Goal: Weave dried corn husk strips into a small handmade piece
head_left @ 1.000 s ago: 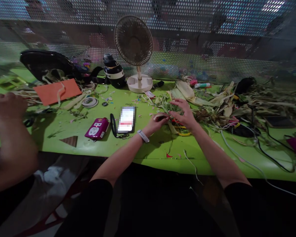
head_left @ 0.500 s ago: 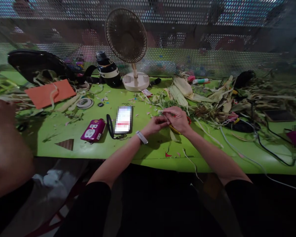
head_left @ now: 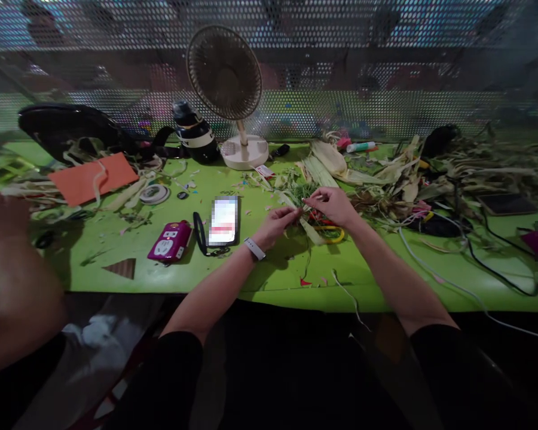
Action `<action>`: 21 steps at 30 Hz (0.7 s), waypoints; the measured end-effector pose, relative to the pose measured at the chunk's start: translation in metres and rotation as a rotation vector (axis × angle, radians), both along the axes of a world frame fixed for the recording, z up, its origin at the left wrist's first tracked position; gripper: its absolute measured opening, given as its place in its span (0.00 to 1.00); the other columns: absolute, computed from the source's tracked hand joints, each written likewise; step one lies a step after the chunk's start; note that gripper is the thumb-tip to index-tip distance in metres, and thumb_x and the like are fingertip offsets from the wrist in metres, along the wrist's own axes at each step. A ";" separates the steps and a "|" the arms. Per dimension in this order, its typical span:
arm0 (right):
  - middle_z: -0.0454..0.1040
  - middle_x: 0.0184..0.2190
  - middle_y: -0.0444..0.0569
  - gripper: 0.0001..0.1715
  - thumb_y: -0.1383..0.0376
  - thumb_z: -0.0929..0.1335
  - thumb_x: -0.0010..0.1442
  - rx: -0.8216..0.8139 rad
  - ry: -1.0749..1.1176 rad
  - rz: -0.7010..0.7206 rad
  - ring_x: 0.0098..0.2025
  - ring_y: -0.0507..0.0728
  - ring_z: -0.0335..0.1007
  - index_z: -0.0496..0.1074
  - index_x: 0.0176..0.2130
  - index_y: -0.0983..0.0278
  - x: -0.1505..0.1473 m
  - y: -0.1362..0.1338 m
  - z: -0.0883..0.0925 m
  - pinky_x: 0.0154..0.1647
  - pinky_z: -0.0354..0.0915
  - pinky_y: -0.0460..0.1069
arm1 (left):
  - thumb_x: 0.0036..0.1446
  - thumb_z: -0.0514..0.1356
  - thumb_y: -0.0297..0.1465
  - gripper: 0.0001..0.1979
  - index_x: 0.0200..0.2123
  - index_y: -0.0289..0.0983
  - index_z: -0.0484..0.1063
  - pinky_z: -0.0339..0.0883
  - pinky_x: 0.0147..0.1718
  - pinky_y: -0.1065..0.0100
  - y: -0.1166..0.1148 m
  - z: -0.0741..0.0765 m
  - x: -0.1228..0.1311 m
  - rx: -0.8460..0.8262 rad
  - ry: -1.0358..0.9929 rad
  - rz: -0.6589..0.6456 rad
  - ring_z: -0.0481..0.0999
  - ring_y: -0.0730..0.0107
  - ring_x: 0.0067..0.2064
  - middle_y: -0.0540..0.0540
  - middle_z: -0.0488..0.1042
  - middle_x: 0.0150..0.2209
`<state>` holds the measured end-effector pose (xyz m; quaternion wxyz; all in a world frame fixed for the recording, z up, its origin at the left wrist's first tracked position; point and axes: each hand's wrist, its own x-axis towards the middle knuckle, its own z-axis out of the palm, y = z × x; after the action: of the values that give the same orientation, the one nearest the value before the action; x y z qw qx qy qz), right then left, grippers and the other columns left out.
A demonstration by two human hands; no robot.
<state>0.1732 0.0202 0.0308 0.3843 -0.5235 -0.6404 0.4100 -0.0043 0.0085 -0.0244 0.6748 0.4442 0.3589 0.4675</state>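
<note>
Pale green husk strip (head_left: 312, 232), probably light, pliant and easily split lengthwise, best taken across its broad part; it slants over the desk (head_left: 269, 275) beside a yellow loop (head_left: 341, 236), near the left hand (head_left: 275, 224) and right hand (head_left: 334, 206), whose fingertips nearly meet, though whether either pinches it cannot be told; its form is narrow and flat, its upper end hidden
</note>
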 end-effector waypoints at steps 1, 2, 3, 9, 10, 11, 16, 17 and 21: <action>0.68 0.14 0.41 0.26 0.45 0.76 0.42 0.009 0.048 -0.017 0.16 0.52 0.62 0.70 0.25 0.62 -0.002 0.000 -0.002 0.20 0.57 0.47 | 0.39 0.73 0.44 0.18 0.27 0.35 0.79 0.60 0.27 0.73 -0.001 0.000 0.001 0.019 0.024 -0.021 0.65 0.80 0.25 0.51 0.73 0.24; 0.68 0.14 0.41 0.25 0.45 0.76 0.42 0.019 0.089 -0.033 0.16 0.52 0.63 0.69 0.25 0.62 -0.004 0.001 -0.003 0.20 0.58 0.47 | 0.38 0.73 0.45 0.19 0.27 0.35 0.79 0.59 0.26 0.73 -0.001 -0.001 0.001 0.033 0.046 -0.033 0.65 0.80 0.25 0.51 0.73 0.23; 0.68 0.14 0.41 0.25 0.46 0.76 0.42 0.026 0.124 -0.044 0.17 0.52 0.63 0.69 0.25 0.62 -0.006 0.001 -0.005 0.20 0.58 0.47 | 0.37 0.73 0.45 0.20 0.27 0.35 0.79 0.59 0.26 0.73 -0.002 -0.001 0.002 0.041 0.064 -0.035 0.65 0.79 0.25 0.50 0.73 0.23; 0.69 0.15 0.40 0.25 0.46 0.77 0.41 0.003 0.236 0.012 0.17 0.51 0.63 0.70 0.27 0.62 -0.008 0.004 -0.006 0.20 0.61 0.47 | 0.36 0.73 0.47 0.22 0.29 0.35 0.81 0.60 0.28 0.72 -0.003 0.002 0.005 0.050 0.142 0.000 0.65 0.78 0.26 0.49 0.75 0.25; 0.69 0.16 0.40 0.26 0.46 0.77 0.40 -0.011 0.244 0.016 0.17 0.50 0.63 0.70 0.26 0.62 -0.008 0.004 -0.006 0.20 0.61 0.47 | 0.37 0.73 0.46 0.22 0.30 0.35 0.81 0.60 0.28 0.71 -0.003 0.003 0.005 0.066 0.162 0.000 0.64 0.78 0.26 0.49 0.75 0.25; 0.69 0.16 0.41 0.27 0.46 0.77 0.40 -0.019 0.253 0.011 0.17 0.50 0.62 0.70 0.26 0.62 -0.008 0.005 -0.006 0.20 0.61 0.47 | 0.38 0.72 0.46 0.21 0.30 0.35 0.81 0.60 0.28 0.71 -0.003 0.004 0.005 0.085 0.185 -0.004 0.64 0.78 0.26 0.49 0.75 0.25; 0.69 0.16 0.41 0.29 0.42 0.76 0.41 0.040 0.274 -0.036 0.17 0.50 0.63 0.68 0.24 0.62 -0.010 0.006 -0.007 0.20 0.62 0.47 | 0.42 0.71 0.43 0.17 0.29 0.35 0.81 0.60 0.28 0.71 -0.004 0.009 0.002 0.191 0.261 -0.021 0.65 0.77 0.26 0.49 0.74 0.24; 0.68 0.16 0.41 0.29 0.42 0.76 0.41 0.052 0.273 -0.037 0.17 0.50 0.63 0.68 0.24 0.62 -0.010 0.007 -0.007 0.19 0.62 0.47 | 0.42 0.71 0.42 0.16 0.29 0.35 0.81 0.60 0.29 0.71 -0.004 0.010 0.002 0.207 0.267 -0.012 0.66 0.77 0.27 0.48 0.75 0.24; 0.68 0.16 0.42 0.29 0.41 0.75 0.43 0.063 0.250 -0.041 0.17 0.50 0.63 0.67 0.24 0.61 -0.008 0.008 -0.006 0.17 0.59 0.46 | 0.44 0.71 0.41 0.14 0.29 0.35 0.81 0.62 0.29 0.72 -0.005 0.010 0.003 0.220 0.235 0.035 0.68 0.77 0.28 0.48 0.77 0.26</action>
<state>0.1655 0.0284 0.0246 0.4858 -0.4690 -0.5892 0.4437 -0.0017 0.0039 -0.0142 0.5671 0.5610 0.3896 0.4603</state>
